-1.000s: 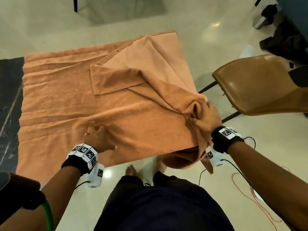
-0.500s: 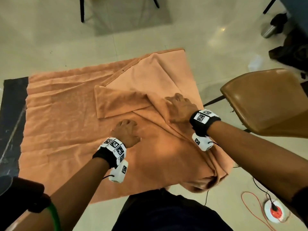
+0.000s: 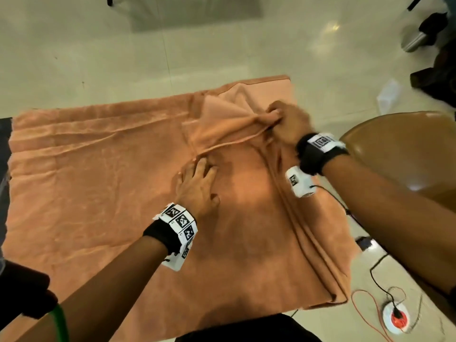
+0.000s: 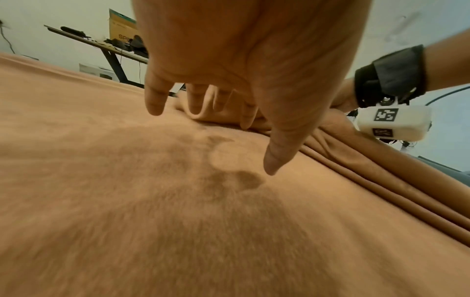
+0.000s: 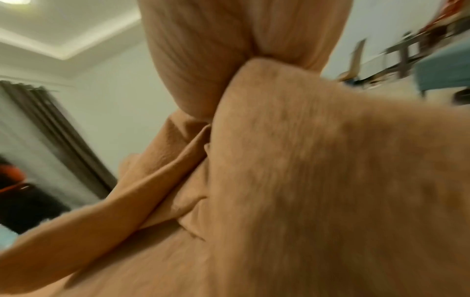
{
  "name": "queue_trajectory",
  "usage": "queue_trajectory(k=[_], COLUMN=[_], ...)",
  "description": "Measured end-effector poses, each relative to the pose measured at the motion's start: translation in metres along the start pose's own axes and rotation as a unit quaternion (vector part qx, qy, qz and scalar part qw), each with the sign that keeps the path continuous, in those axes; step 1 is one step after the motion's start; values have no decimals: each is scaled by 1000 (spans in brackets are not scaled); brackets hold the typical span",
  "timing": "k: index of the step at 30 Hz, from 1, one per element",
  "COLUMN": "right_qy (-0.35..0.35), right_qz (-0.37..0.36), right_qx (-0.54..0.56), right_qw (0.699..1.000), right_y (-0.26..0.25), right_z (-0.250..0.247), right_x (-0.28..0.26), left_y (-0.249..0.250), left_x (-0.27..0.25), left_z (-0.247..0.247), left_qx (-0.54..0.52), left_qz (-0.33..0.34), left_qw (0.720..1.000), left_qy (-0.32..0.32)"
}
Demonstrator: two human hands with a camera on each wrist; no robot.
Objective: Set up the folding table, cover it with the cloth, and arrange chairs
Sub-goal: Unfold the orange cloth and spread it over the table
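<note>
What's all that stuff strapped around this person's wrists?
Both forearms are bare. The left hand and right hand each have a black wrist strap with white blocks printed with black square codes, plus a thin black cable.

Orange cloth point(image 3: 98, 181), plain all over; brown chair point(image 3: 404, 154); black-and-white checker tags on white wrist bands point(image 3: 181, 219).

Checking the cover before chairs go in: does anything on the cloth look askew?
Yes. The cloth is bunched at its far right corner, where the right hand grips a fold; long pleats run down the right edge.
</note>
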State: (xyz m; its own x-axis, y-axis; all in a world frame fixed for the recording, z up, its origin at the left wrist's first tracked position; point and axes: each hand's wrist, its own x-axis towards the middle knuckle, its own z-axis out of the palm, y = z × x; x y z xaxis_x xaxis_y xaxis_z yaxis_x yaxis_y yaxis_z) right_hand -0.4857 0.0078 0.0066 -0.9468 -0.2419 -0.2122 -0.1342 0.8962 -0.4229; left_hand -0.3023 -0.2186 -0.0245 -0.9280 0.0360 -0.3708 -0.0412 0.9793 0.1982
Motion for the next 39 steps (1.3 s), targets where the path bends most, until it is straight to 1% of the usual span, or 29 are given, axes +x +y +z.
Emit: queue_trajectory(k=[1, 3, 4, 5, 7, 10, 11, 14, 15, 16, 17, 20, 23, 24, 27, 28, 29, 30, 31, 32, 33, 34, 35, 36, 38, 39], right_qy=[38, 103, 118, 117, 97, 94, 76, -19, -36, -36, -18, 76, 104, 114, 182, 203, 208, 199, 166, 105, 34, -40, -80, -77, -24, -27], right_qz=[49, 139, 168, 186, 192, 178, 177, 150, 142, 140, 139, 139, 117, 125, 206, 238, 264, 283, 289, 277, 247, 207, 180, 161, 120, 96], right_qx=[6, 15, 24, 35, 58, 78, 97, 172, 169, 153, 144, 127, 25, 8, 15, 33, 61, 101, 147, 186, 201, 181, 134, 91, 0, -43], right_qw=[998, 985, 978, 975, 975, 976, 976, 973, 975, 978, 980, 979, 987, 985, 961, 949, 940, 933, 932, 937, 947, 961, 971, 980, 992, 994], right_y=[20, 63, 81, 96, 114, 121, 118, 107, 105, 103, 103, 106, 105, 104, 111, 116, 121, 122, 118, 113, 106, 97, 89, 80, 58, 49], right_z=[-20, -48, -56, -59, -53, -32, -22, 14, 24, 32, 36, 30, 13, 5, -24, -31, -34, -34, -31, -25, -17, -7, 5, 19, 42, 53], right_x=[4, 10, 9, 8, 0, -11, -15, -29, -34, -37, -38, -38, -32, -29, -25, -25, -24, -24, -24, -25, -28, -33, -41, -50, -69, -76], left_y=[-1, -5, -7, -6, -3, 4, 5, 6, 6, 6, 7, 7, 6, 6, 4, 4, 3, 4, 3, 3, 2, 0, -3, -7, -21, -29], left_x=[6, 20, 25, 31, 37, 41, 41, 41, 41, 41, 41, 41, 41, 41, 42, 42, 42, 42, 43, 43, 43, 42, 39, 35, 23, 13], left_z=[-2, -7, -8, -9, -11, -14, -15, -17, -17, -18, -18, -20, -18, -18, -16, -15, -14, -13, -12, -11, -9, -8, -7, -6, 0, 3], left_qx=[-9, -24, -34, -48, -70, -80, -84, -90, -92, -92, -92, -92, -94, -96, -109, -111, -111, -111, -112, -112, -111, -107, -105, -106, -120, -116], left_qz=[-2, -21, -34, -48, -68, -78, -79, -83, -84, -85, -86, -86, -85, -85, -83, -83, -83, -83, -83, -81, -77, -73, -69, -68, -84, -101], left_qw=[1000, 999, 997, 996, 993, 991, 991, 990, 990, 990, 990, 990, 990, 989, 989, 988, 989, 989, 989, 989, 989, 990, 991, 991, 989, 988], left_qy=[-15, -41, -52, -61, -71, -70, -69, -67, -68, -69, -69, -67, -68, -68, -63, -61, -58, -58, -58, -56, -55, -52, -49, -41, -18, -11])
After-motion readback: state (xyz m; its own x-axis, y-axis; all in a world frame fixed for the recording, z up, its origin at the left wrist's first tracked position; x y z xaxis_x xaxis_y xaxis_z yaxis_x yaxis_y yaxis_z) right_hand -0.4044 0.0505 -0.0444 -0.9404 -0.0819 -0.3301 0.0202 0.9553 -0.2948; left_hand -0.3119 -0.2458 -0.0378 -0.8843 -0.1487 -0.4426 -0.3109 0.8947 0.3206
